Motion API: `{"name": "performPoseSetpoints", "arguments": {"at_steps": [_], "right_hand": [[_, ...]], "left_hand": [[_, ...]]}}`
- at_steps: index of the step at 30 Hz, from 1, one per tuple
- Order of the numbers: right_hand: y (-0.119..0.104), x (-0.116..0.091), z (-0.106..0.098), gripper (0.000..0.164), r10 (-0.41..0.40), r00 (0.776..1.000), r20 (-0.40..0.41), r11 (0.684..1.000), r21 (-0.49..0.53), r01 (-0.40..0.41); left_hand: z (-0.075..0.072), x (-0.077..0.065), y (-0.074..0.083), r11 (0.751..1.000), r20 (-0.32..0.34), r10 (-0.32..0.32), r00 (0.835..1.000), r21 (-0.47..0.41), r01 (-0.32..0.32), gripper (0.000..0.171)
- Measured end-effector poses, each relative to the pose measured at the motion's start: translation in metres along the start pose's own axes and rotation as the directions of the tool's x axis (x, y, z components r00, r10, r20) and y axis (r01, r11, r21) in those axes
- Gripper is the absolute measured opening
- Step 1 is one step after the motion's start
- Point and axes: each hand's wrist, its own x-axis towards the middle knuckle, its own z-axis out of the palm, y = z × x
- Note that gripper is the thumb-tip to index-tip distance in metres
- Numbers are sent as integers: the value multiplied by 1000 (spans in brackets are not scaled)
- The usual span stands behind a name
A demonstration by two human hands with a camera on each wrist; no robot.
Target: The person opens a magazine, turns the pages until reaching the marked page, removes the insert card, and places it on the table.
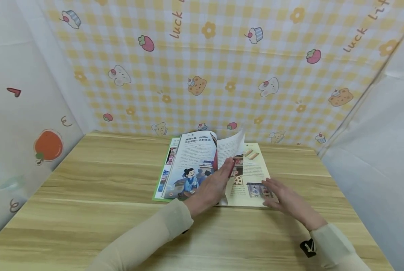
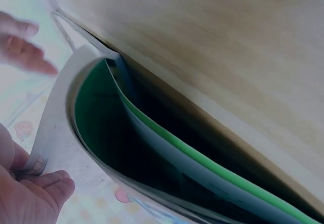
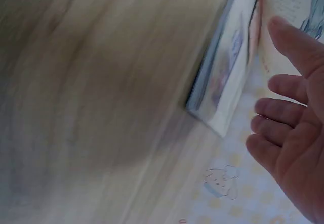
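An open illustrated book point(image 1: 252, 173) lies on the wooden table, with printed text and cartoon figures on its pages. One page point(image 1: 230, 145) stands raised and curved near the middle. My left hand point(image 1: 210, 190) reaches across the left pages, its extended fingers against this raised page. In the left wrist view the same hand point(image 2: 35, 193) is beside the bent sheet point(image 2: 76, 158); its exact contact is unclear. My right hand point(image 1: 288, 199) is at the lower right edge of the book, fingers loosely extended. Nothing is within its palm in the right wrist view.
The wooden table point(image 1: 97, 199) extends around the book. Behind it hangs a yellow checked cloth point(image 1: 229, 67) with cartoon prints. White cloth sides stand at left point(image 1: 19, 105) and right point(image 1: 385, 124). A green-edged cover point(image 1: 156, 194) shows under the left pages.
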Motion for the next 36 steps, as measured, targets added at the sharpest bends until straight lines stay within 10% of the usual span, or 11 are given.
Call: {"name": "performPoseSetpoints", "arguments": {"at_steps": [6,26,36], "right_hand": [[15,-5,10,63,-2,989,149,1000,9,0],[26,-5,11,41,-15,989,144,999,31,11],[26,-5,9,47,-18,986,165,999,35,13]], "left_hand": [[-9,-9,-17,957,-142,176,974,255,-136,62],[-32,-27,-57,964,-104,-86,991,243,109,108],[-31,-36,-64,943,-54,-120,991,306,131,93]]}}
